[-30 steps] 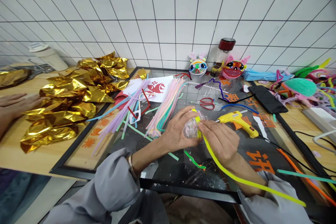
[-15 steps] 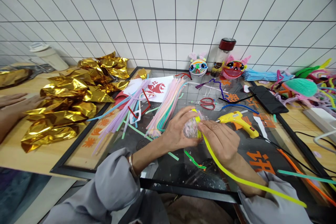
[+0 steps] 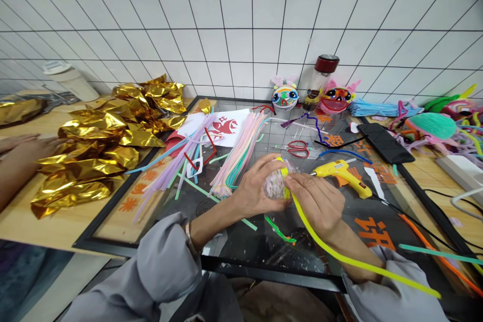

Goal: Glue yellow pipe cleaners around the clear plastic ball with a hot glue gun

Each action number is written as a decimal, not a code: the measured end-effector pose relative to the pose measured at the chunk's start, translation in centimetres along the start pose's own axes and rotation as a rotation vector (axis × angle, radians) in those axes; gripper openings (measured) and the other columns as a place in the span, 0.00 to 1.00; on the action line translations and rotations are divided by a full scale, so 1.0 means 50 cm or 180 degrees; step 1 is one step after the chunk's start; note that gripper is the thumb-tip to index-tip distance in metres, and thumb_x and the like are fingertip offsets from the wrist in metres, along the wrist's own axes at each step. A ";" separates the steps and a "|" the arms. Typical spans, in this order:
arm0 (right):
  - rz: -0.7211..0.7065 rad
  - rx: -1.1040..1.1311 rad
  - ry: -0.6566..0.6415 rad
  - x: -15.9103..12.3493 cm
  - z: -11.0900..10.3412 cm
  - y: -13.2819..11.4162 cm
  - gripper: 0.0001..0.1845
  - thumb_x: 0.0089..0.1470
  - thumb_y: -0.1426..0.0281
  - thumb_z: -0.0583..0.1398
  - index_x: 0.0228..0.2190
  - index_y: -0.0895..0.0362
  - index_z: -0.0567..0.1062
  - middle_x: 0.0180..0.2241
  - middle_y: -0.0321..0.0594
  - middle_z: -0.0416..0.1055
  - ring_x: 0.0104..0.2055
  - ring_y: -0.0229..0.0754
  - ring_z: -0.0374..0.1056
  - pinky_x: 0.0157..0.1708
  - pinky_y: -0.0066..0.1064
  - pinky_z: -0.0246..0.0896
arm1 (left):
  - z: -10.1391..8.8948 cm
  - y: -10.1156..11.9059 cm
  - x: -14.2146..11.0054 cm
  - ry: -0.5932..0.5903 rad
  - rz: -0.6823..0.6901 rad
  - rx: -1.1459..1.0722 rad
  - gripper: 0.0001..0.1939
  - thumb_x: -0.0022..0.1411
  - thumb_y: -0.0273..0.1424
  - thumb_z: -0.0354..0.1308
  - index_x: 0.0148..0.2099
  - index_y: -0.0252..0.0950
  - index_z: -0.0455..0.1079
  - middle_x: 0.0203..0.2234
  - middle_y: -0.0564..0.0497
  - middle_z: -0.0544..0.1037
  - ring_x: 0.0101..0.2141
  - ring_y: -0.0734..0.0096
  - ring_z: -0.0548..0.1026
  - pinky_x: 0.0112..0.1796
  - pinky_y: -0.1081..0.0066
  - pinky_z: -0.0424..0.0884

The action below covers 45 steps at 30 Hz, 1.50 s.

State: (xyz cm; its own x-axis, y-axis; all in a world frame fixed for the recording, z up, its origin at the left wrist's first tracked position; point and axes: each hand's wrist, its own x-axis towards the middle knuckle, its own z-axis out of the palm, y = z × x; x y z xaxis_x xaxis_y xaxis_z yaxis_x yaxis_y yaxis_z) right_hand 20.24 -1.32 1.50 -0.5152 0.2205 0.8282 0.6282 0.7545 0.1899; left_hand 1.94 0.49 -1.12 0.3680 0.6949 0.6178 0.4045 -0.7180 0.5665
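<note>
My left hand (image 3: 260,183) is wrapped round a clear, rounded plastic piece (image 3: 274,184) with pale pink and whitish stuff showing through it. Across this piece runs a yellow pipe cleaner (image 3: 332,251). Its long free end curves down past my right wrist to the lower right. The fingers of my right hand (image 3: 319,201) pinch the pipe cleaner against the piece. Just beyond my right hand lies a yellow hot glue gun (image 3: 343,176). Red-handled scissors (image 3: 298,149) rest behind my hands, and a short green twisted strip (image 3: 279,230) lies below them.
Bundles of pastel pipe cleaners (image 3: 241,151) lie left of my hands. Crumpled gold foil (image 3: 94,146) covers the left side, beside another person's hand (image 3: 33,153). At the back stand a glass bottle (image 3: 320,80) and two colourful animal heads. A black phone (image 3: 385,141) lies right.
My hands, the clear piece and the yellow pipe cleaner hold almost the same position throughout. At the left edge, the other person's hand and forearm have shifted slightly.
</note>
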 end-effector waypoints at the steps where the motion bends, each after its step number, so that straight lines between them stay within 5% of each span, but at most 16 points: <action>1: -0.0014 -0.0003 -0.0003 0.000 0.000 0.000 0.11 0.58 0.80 0.56 0.42 0.64 0.74 0.36 0.52 0.80 0.39 0.45 0.77 0.40 0.36 0.72 | 0.000 0.000 0.000 -0.0001 -0.0002 -0.0007 0.35 0.47 0.35 0.70 0.56 0.38 0.64 0.57 0.38 0.69 0.58 0.52 0.70 0.57 0.53 0.70; 45: 0.0333 0.0322 0.0192 0.007 0.008 -0.005 0.13 0.54 0.77 0.62 0.44 0.61 0.76 0.34 0.48 0.80 0.37 0.43 0.77 0.43 0.33 0.73 | -0.005 -0.008 0.005 0.0015 -0.0140 -0.0097 0.35 0.45 0.31 0.68 0.56 0.38 0.65 0.55 0.38 0.72 0.56 0.50 0.72 0.57 0.50 0.69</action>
State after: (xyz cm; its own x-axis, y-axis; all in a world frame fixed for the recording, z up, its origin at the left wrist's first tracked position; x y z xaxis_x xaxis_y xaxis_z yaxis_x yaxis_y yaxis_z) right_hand 19.66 -1.15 1.53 -0.4121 0.2660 0.8714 0.6130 0.7886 0.0492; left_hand 1.66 0.93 -1.04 0.3464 0.7256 0.5945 0.3945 -0.6877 0.6095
